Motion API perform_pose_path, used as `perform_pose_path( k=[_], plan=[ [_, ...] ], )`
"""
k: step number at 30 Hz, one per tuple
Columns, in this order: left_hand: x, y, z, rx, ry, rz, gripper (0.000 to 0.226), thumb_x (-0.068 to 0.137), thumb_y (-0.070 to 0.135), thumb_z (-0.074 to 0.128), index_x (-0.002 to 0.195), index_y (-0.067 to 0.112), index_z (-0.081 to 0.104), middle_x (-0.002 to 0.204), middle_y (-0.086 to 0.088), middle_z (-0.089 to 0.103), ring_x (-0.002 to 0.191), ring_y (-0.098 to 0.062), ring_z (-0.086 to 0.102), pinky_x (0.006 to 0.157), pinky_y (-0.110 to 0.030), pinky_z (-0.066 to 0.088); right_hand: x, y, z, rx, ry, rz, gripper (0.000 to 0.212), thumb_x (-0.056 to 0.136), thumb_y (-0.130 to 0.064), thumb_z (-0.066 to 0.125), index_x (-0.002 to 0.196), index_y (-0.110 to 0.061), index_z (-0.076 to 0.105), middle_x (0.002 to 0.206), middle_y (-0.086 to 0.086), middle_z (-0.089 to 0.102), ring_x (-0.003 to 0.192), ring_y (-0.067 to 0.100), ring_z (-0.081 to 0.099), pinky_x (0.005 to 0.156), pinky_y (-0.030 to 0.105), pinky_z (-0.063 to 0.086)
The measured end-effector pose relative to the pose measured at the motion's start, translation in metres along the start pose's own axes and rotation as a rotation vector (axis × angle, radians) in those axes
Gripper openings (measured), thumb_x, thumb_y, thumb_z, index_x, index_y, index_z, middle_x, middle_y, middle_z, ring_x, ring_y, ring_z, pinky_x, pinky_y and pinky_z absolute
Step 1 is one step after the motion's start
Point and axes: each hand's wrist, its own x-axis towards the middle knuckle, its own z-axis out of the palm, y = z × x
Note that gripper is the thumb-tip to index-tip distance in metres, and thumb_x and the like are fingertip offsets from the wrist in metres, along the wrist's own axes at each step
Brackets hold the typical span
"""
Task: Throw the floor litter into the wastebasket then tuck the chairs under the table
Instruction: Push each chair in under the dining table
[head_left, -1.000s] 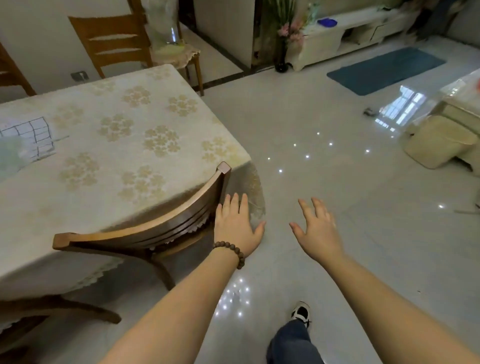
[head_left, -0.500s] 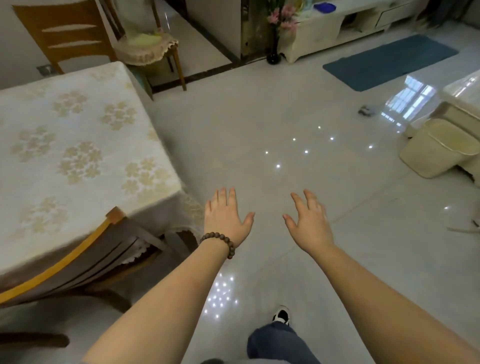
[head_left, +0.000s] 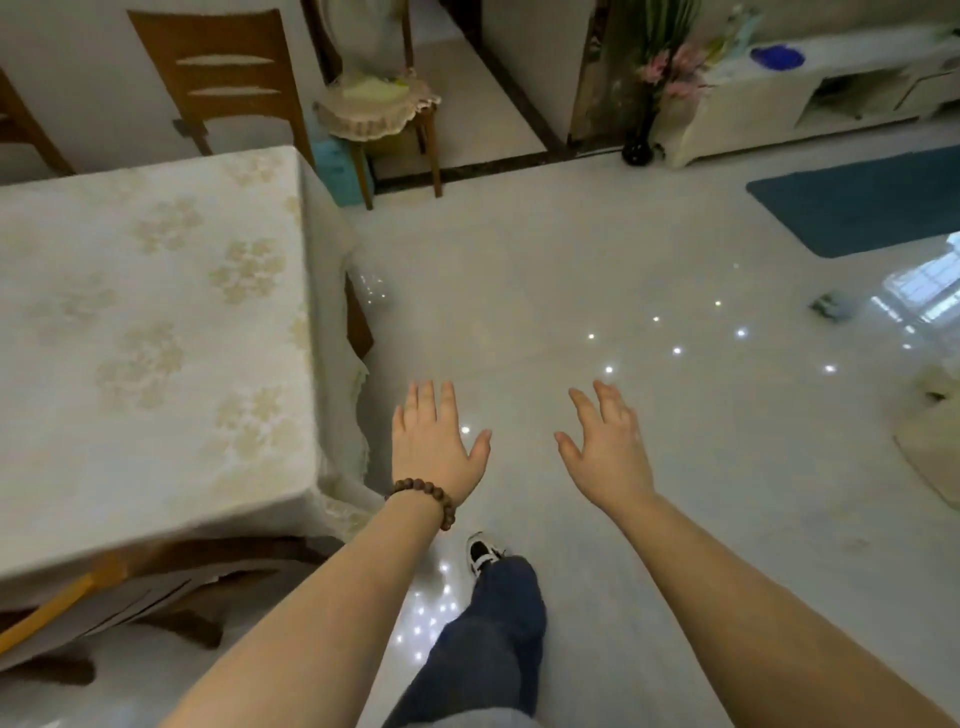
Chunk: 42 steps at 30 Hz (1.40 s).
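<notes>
**Chair tucked, hands free, walking on**

Lower left of frame: chair (head_left: 78, 597) now sits under the counter (head_left: 156, 322); a second ago the left hand (head_left: 434, 447) rested on its back. Left hand and right hand (head_left: 605, 452) hover released, fingers spread, grasping nothing. Judgement: this tuck done. Next chair (head_left: 223, 78) at upper left, well apart. Possible litter (head_left: 831, 306) on floor, right; wastebasket (head_left: 935, 441) at right edge.
</notes>
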Motion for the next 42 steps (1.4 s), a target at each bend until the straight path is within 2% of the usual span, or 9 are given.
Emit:
perform_pose_path(
  k=[7,14,20,26,32,36,42],
  plan=[
    [0.16,0.006,0.002,-0.021,0.015,-0.112,0.079,0.093,0.058,0.034,0.152,0.013,0.006,0.16,-0.012,0.006,0.147,-0.029,-0.001,0.119,-0.044,0.005,0.18,0.006,0.011,-0.054,-0.061,-0.111,0.058,0.093,-0.033,0.051,0.145,-0.016,0.031,0.156,0.014,0.018,0.145,0.027,0.009,0.118,0.044,0.011],
    [0.329,0.007,-0.043,-0.036,0.037,-0.211,0.08,0.093,0.058,0.033,0.152,0.014,0.003,0.16,-0.011,0.005,0.147,-0.029,-0.001,0.119,-0.044,0.006,0.371,-0.014,-0.011,-0.086,-0.104,-0.179,0.057,0.094,-0.034,0.048,0.145,-0.019,0.029,0.158,0.01,0.014,0.146,0.024,0.004,0.119,0.041,0.007],
    [0.443,0.001,-0.065,-0.025,0.071,-0.266,0.081,0.092,0.058,0.035,0.152,0.014,0.004,0.16,-0.012,0.007,0.147,-0.029,-0.001,0.119,-0.044,0.006,0.502,-0.03,-0.012,-0.073,-0.108,-0.243,0.056,0.091,-0.03,0.055,0.142,-0.014,0.037,0.155,0.015,0.022,0.145,0.029,0.012,0.117,0.045,0.013],
    [0.58,0.001,-0.065,-0.022,0.086,-0.367,0.08,0.092,0.059,0.033,0.152,0.014,0.003,0.16,-0.012,0.004,0.147,-0.029,-0.001,0.119,-0.044,0.008,0.662,-0.035,0.004,-0.071,-0.18,-0.333,0.057,0.096,-0.033,0.045,0.147,-0.019,0.025,0.158,0.01,0.009,0.146,0.023,0.001,0.119,0.041,0.003],
    [0.741,0.014,-0.083,-0.039,0.106,-0.52,0.08,0.091,0.062,0.031,0.152,0.017,0.002,0.16,-0.01,0.002,0.147,-0.028,-0.002,0.12,-0.044,0.005,0.851,-0.038,-0.01,-0.101,-0.2,-0.449,0.056,0.096,-0.034,0.045,0.146,-0.02,0.026,0.158,0.008,0.012,0.146,0.022,0.003,0.119,0.041,0.005],
    [0.834,0.022,-0.111,-0.067,0.149,-0.579,0.08,0.092,0.061,0.032,0.152,0.018,0.003,0.16,-0.01,0.004,0.147,-0.028,-0.001,0.12,-0.046,0.006,0.962,-0.055,-0.03,-0.104,-0.223,-0.505,0.055,0.096,-0.032,0.045,0.147,-0.02,0.026,0.158,0.008,0.012,0.146,0.023,0.003,0.119,0.042,0.005],
    [0.936,0.011,-0.139,-0.062,0.181,-0.686,0.08,0.091,0.063,0.03,0.152,0.019,0.002,0.161,-0.008,0.004,0.147,-0.027,-0.001,0.12,-0.045,0.005,1.076,-0.102,-0.026,-0.099,-0.28,-0.591,0.056,0.096,-0.032,0.045,0.147,-0.021,0.025,0.158,0.009,0.013,0.146,0.024,0.004,0.119,0.041,0.007]
  ],
)
